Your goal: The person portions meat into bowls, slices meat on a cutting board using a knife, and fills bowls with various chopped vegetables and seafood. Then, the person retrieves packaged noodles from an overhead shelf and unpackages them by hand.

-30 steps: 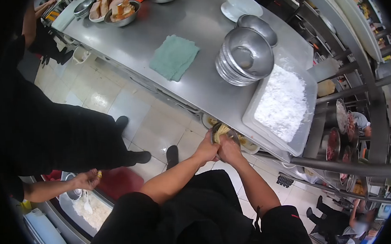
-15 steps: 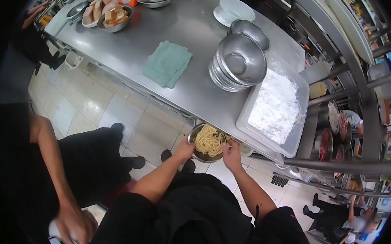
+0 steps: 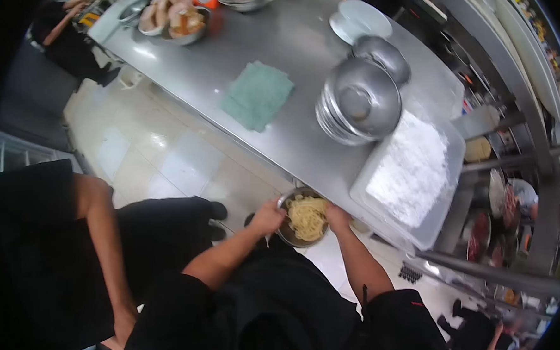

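Observation:
A metal bowl (image 3: 287, 234) of thick pale-yellow noodles (image 3: 308, 218) is held low in front of my body, beside the steel table's near edge. My left hand (image 3: 269, 217) grips the bowl's left rim, thumb on the inside. On the opposite side, my right hand (image 3: 337, 216) is closed at the right rim, its fingertips partly hidden. The noodles lie in a loose heap inside the bowl.
On the steel table (image 3: 273, 39) are a folded green cloth (image 3: 258, 95), stacked metal bowls (image 3: 368, 100), a bin of white powder (image 3: 408, 171), white plates (image 3: 365, 20) and bowls of meat pieces (image 3: 187, 26). A co-worker's arm (image 3: 105, 247) is close on my left.
My view has shifted, so the table's contents sit further right. My right hand has moved from beside the noodles to the bowl's rim. The co-worker's hand has moved lower, partly behind my sleeve.

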{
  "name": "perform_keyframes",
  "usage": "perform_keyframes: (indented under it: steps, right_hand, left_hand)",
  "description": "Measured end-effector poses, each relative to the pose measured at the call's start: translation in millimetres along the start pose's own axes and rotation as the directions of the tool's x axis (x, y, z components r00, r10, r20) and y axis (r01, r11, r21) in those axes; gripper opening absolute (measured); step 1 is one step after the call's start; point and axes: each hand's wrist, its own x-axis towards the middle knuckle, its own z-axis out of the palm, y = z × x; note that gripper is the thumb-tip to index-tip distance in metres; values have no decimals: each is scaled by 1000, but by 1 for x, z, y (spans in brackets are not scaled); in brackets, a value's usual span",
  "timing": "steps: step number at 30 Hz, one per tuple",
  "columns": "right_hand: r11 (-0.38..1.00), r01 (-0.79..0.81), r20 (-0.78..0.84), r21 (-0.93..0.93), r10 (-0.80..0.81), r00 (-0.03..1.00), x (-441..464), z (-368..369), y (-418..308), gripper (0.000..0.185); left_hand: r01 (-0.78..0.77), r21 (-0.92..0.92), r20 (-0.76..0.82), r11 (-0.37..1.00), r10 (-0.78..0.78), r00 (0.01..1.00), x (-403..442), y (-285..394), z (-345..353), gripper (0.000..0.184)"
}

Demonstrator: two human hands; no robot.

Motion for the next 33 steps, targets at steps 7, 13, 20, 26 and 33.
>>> perform_keyframes:
  steps: [7, 13, 20, 26, 33]
  right_hand:
    - [299, -705, 719, 643, 82, 690, 59, 46, 82, 38]
    - [910, -264, 310, 320, 163, 937, 71, 36, 110, 41]
    - [961, -268, 177, -68, 276, 945, 47, -5, 73, 47]
    - [974, -144, 161, -177, 173, 972, 29, -11, 80, 54]
    - [951, -16, 556, -308, 194, 808, 5, -24, 46, 42]
  left_hand:
    - [-140, 135, -86, 981, 152, 985, 21, -23, 11, 40]
    - [-152, 124, -50, 981, 159, 986, 34, -41, -20, 38]
    - [50, -117, -157, 992, -68, 985, 4, -62, -143, 44]
    - [-328, -440, -525, 836, 57, 849, -41, 12, -254, 42]
    - [-393, -477, -564, 786, 69, 823, -24, 118, -378, 35]
